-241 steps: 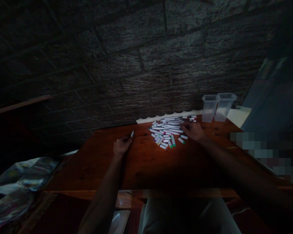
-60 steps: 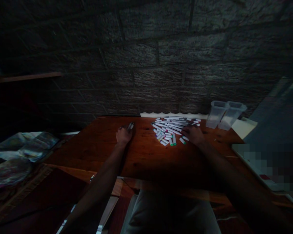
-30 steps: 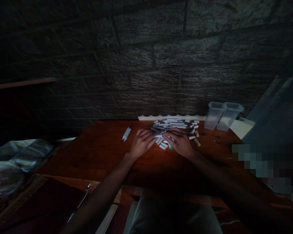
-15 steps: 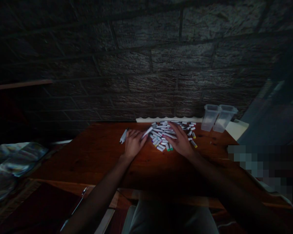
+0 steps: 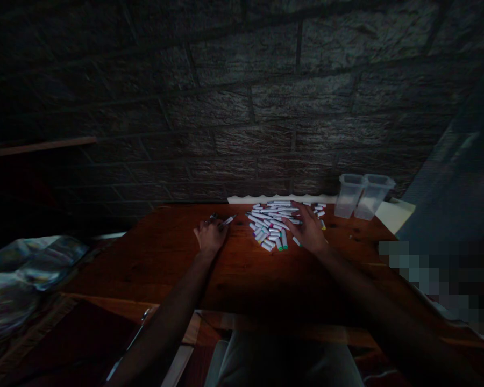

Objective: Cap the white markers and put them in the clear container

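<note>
A heap of white markers and loose caps [image 5: 266, 217] lies on the wooden table [image 5: 145, 269], some with green, purple or yellow ends. To the left of the heap, my left hand [image 5: 210, 236] is closed on a white marker [image 5: 228, 220], whose dark tip points to the right. The markers that lay under this hand are mostly hidden by it. My right hand [image 5: 311, 231] reaches over the right side of the heap, thumb and fingers apart. Its fingertips are close to the markers; whether they touch cannot be made out. A green-ended cap [image 5: 297, 242] lies by its palm.
Two clear plastic containers [image 5: 349, 198] stand at the table's back right, beside a pale sheet [image 5: 399, 214]. A white wavy-edged strip [image 5: 262, 199] runs along the stone-block wall [image 5: 266, 140]. Plastic bags [image 5: 36, 269] lie off to the left.
My left hand has moved left, away from the heap, carrying a marker. My right hand has shifted slightly right over the heap. The view has turned a little.
</note>
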A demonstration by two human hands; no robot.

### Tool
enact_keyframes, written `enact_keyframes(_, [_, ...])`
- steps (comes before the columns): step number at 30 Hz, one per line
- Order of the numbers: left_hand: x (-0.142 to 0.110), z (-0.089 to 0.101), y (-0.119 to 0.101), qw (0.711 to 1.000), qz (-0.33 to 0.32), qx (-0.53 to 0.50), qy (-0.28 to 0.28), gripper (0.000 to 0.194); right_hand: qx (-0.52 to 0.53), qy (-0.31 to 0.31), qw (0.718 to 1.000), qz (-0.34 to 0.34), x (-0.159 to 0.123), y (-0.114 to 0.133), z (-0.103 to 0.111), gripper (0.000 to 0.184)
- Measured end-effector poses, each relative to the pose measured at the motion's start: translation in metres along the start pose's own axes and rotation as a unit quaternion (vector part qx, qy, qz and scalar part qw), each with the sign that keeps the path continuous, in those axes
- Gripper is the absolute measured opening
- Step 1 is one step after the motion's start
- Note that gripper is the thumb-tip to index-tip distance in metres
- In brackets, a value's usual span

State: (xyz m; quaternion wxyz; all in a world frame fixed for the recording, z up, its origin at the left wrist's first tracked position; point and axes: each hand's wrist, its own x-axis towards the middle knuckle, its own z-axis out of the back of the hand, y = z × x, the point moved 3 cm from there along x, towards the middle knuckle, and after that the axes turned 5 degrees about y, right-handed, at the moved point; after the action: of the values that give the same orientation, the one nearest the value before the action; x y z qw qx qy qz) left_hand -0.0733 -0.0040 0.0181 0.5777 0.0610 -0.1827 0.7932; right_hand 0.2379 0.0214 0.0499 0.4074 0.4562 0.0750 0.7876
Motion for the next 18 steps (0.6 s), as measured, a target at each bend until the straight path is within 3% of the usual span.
enact_keyframes(8, [0.002, 0.004, 0.011, 1.000, 0.029, -0.003, 0.002, 0.025, -0.026, 0.003, 1.000, -0.009, 0.001, -0.002, 0.000, 0.045])
enact_keyframes(18, [0.005, 0.006, 0.017, 0.997, 0.075, -0.006, 0.018, 0.038, -0.007, 0.008, 1.000, -0.005, 0.002, -0.008, -0.002, 0.042])
